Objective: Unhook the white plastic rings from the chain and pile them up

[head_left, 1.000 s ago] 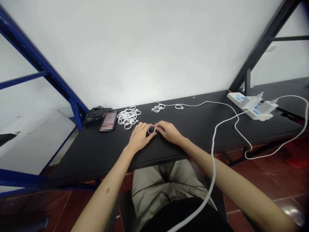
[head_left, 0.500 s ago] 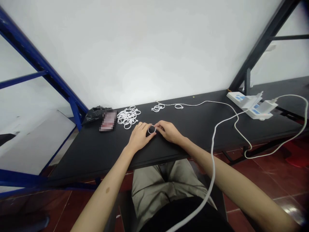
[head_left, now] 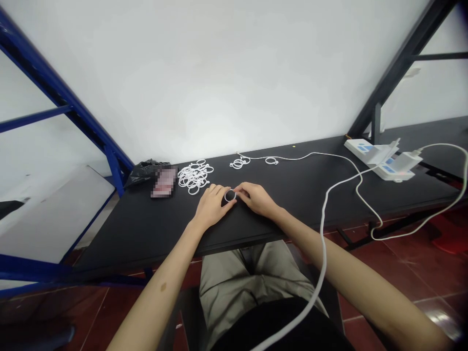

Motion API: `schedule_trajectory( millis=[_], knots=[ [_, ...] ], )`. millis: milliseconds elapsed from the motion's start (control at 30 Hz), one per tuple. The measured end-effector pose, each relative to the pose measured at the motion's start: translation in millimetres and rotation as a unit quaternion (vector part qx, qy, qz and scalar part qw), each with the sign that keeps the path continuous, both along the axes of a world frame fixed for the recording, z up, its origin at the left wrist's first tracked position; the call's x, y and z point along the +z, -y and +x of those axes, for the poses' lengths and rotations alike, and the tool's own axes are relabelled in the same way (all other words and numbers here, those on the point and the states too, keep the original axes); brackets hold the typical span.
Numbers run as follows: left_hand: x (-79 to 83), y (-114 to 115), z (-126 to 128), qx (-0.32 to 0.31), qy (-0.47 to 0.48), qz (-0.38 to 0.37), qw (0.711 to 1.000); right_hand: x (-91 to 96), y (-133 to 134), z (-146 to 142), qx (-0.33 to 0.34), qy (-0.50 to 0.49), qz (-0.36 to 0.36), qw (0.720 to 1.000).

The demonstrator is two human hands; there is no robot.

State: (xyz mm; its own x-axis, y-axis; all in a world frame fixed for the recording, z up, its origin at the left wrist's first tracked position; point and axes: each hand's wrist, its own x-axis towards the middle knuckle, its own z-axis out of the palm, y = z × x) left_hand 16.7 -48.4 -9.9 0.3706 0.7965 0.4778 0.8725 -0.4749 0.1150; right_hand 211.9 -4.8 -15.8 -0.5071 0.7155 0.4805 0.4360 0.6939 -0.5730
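Ring (head_left: 228,201) between both hands' fingertips (head_left: 234,201)

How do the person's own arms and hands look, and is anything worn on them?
The left hand and right hand are bare, without gloves. No sleeve or watch shows on the left forearm or right forearm. The left one has a small dark spot. A white cable passes in front of the right one.

This looks like a small workshop or assembly room. A long black workbench (head_left: 146,224) crosses the middle, braced by a blue metal frame (head_left: 36,67) at upper left, with a heap of matching white rings (head_left: 192,178) left of centre. A power strip (head_left: 356,146) sits at right, above red floor tiles (head_left: 413,273).
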Motion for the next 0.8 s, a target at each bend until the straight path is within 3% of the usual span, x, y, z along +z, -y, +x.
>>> schedule_trajectory(
  millis=[133,267,500,667,800],
  knots=[
    [-1.5,-1.1,-0.5,0.023,-0.002,0.017,1.000,-0.9,-0.4,-1.0,-0.013,-0.002,-0.001,1.000],
    [-3.8,-9.0,-4.5,0.106,0.009,0.054,0.993,-3.5,-3.0,-1.1,-0.053,-0.005,-0.004,0.999],
    [-8.6,-46.7,-21.8,0.206,0.015,0.089,0.974,-2.0,-11.8,-3.8,-0.102,0.075,0.029,0.991],
    [-10.5,-58.5,-27.4,0.236,0.017,0.094,0.967,-0.9,-45.2,-12.3,-0.133,0.135,0.050,0.981],
    [-8.3,-49.3,-22.6,0.205,-0.013,0.086,0.975,-4.2,-76.4,-17.5,-0.142,0.151,0.048,0.977]
  ],
)
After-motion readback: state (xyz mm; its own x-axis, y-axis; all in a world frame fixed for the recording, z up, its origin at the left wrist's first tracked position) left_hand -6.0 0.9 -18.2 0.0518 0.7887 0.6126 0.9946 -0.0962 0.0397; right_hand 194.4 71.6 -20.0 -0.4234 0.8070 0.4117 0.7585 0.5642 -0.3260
